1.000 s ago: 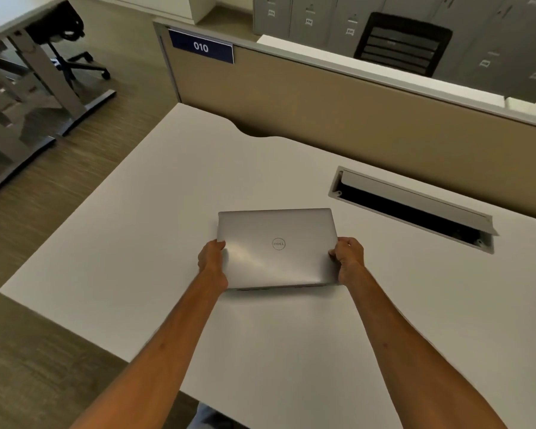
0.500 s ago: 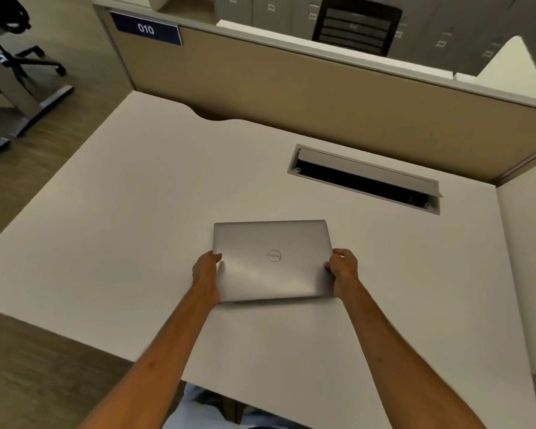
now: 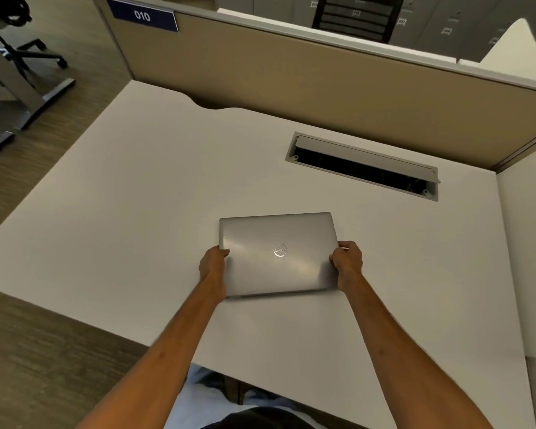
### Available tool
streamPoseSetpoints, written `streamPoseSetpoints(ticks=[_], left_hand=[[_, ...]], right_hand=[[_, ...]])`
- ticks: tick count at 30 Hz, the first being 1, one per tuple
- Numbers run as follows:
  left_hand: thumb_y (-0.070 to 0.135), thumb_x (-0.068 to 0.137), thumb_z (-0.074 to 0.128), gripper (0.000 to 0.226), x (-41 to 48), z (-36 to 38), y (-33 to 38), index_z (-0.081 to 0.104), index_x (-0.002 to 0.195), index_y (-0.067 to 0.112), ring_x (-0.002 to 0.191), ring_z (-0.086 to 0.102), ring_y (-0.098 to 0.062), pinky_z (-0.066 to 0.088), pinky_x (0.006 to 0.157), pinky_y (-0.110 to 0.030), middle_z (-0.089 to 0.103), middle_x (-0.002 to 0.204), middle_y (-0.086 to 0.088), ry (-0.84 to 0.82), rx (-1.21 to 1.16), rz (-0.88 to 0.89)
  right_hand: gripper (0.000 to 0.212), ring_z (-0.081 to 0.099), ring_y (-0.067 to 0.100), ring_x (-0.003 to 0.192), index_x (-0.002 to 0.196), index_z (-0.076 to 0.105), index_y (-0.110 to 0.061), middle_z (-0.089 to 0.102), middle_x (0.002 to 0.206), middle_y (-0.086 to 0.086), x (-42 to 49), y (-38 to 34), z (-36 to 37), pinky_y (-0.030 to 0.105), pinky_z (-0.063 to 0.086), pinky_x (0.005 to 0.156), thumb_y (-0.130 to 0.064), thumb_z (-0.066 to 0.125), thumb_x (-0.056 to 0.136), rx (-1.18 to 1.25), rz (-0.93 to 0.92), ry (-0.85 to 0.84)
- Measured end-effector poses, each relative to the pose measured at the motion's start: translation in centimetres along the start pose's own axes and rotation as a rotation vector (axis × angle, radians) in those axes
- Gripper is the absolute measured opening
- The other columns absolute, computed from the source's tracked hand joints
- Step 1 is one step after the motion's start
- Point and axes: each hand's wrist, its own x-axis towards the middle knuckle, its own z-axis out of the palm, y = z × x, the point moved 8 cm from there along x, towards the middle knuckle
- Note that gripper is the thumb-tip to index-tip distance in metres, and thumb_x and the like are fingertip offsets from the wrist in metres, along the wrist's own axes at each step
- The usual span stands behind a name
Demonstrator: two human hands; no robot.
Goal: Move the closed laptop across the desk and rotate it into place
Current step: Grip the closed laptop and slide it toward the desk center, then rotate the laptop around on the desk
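On the white worktop (image 3: 112,236) I see the closed laptop (image 3: 277,253) near the middle, short of the cable slot (image 3: 364,167), so I judge the move under way and any rotation barely begun. Its long axis runs left-right, lid up, slightly skewed. My left hand (image 3: 212,263) and right hand (image 3: 347,261) are each curled closed on a short side edge.

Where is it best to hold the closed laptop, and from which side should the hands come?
Probably by its two short side edges, one hand from each side. The laptop is thin, flat and wide, so the left hand and right hand clamping opposite edges can carry and turn it evenly.
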Motion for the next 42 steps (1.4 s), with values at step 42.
streamPoseSetpoints(ticks=[42], left_hand=[[0.022, 0.083, 0.073, 0.041, -2.0, -0.2, 5.1, 0.083, 0.123, 0.025, 0.106, 0.07, -0.032, 0.06, 0.096, -0.043, 0.078, 0.12, -0.008, -0.071, 0.196, 0.082]], right_hand=[[0.027, 0.07, 0.031, 0.101, 0.108, 0.07, -0.017, 0.075, 0.104, 0.01, -4.8, 2.1, -1.7, 0.037, 0.053, 0.088, -0.024, 0.074, 0.082, -0.097, 0.064, 0.057]])
